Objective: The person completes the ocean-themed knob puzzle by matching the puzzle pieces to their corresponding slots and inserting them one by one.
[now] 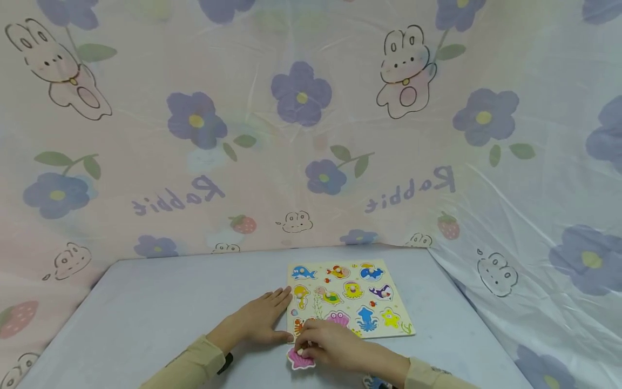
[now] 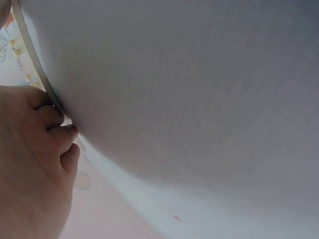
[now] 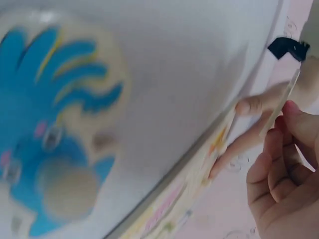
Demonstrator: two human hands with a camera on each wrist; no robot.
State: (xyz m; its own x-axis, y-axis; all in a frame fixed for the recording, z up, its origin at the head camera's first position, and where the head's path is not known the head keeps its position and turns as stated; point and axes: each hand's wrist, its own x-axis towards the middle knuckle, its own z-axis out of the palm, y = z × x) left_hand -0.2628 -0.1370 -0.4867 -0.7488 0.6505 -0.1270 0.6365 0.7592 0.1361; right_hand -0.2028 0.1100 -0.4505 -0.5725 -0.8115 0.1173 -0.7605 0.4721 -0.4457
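Observation:
My left hand (image 1: 264, 317) lies with fingers extended along the left edge of a wooden sea-animal puzzle board (image 1: 408, 329). In the left wrist view its fingers touch the board's edge. Just off the board's front left corner, my right hand (image 1: 335, 346) pinches a pink shell puzzle piece (image 1: 302, 361) by its small knob. The right wrist view shows the piece (image 3: 281, 105) nearly edge-on between thumb and fingers. A blue tentacled puzzle piece (image 3: 60, 149) with a round knob lies on the table under the right wrist.
Animal pictures fill the board, among them a yellow octopus (image 1: 353, 290), a blue squid (image 1: 366, 319) and a yellow starfish (image 1: 390, 317); several carry knobs. The white table (image 1: 170, 302) ends at a printed curtain (image 1: 252, 178) behind and at the sides.

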